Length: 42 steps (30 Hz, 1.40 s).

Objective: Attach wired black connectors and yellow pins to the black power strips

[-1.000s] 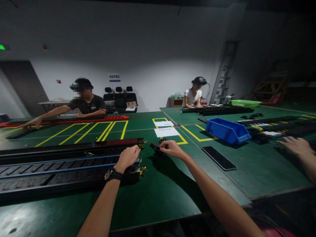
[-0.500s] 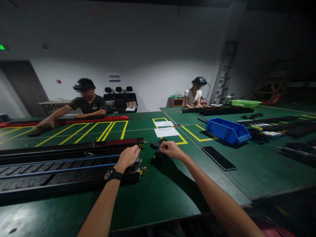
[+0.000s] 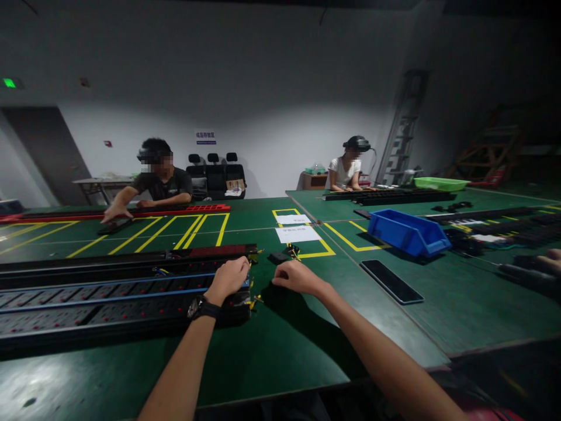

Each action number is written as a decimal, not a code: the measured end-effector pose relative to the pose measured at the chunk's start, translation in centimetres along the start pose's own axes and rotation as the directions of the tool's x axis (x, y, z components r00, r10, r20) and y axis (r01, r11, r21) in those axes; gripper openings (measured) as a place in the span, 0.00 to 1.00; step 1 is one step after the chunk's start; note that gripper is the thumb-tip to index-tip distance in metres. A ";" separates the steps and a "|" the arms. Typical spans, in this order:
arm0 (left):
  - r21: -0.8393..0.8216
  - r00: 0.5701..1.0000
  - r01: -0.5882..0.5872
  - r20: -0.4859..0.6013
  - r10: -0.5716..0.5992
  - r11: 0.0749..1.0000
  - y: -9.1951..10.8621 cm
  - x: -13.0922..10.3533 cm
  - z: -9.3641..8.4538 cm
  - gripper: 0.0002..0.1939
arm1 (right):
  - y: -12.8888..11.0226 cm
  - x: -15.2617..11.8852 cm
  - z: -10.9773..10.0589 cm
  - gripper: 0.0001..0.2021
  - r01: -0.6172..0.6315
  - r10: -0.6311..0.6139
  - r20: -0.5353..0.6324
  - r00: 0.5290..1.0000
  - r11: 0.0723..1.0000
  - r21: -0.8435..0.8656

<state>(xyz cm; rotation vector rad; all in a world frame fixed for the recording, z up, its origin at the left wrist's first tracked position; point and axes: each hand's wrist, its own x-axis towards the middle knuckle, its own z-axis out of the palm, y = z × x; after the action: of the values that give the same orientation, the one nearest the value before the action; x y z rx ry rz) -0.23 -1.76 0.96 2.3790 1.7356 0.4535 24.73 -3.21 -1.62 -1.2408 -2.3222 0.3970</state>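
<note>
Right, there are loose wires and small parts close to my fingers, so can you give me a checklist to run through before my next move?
1. Left hand on the end of the long black strips: ok.
2. Yellow-tipped ends kept within the strips: not ok, they stick out past the end.
3. Right hand gripping a part: cannot tell, the curled fingers hide it.
4. Phone away from both hands: ok, it lies flat to their right.
5. Blue bin upright: ok.
6. Co-worker's hand apart from yours: ok, it is at the far right edge.
</note>
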 end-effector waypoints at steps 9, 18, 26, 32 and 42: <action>0.009 1.000 0.010 0.005 -0.010 1.000 0.1 0.0 -0.1 0.17 | -1.9 -0.1 1.4 0.04 0.014 -0.006 0.062 0.998 0.991 -0.130; 0.032 1.000 0.015 0.008 -0.015 0.999 0.1 0.1 0.0 0.16 | -2.5 0.0 0.8 0.12 -0.005 0.036 0.054 0.998 0.872 -0.489; 0.035 1.000 0.016 0.016 -0.017 0.999 0.2 0.0 -0.1 0.17 | -5.0 -1.1 2.0 0.14 -0.022 0.095 0.084 0.992 0.784 -0.621; 0.023 1.000 0.008 0.006 -0.008 1.000 0.2 0.0 -0.1 0.17 | -5.4 -0.8 1.5 0.11 -0.131 0.165 0.008 0.986 0.813 -0.567; 0.015 1.000 -0.004 0.004 0.004 1.000 -0.3 0.3 0.3 0.17 | 1.6 -0.6 -0.7 0.21 -0.312 0.284 -0.139 0.949 0.915 -0.257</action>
<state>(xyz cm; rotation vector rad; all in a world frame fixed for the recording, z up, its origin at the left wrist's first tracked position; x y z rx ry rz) -0.32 -1.39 0.65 2.3928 1.7385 0.4372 26.49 -2.83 -1.93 -1.7206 -2.1583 0.1055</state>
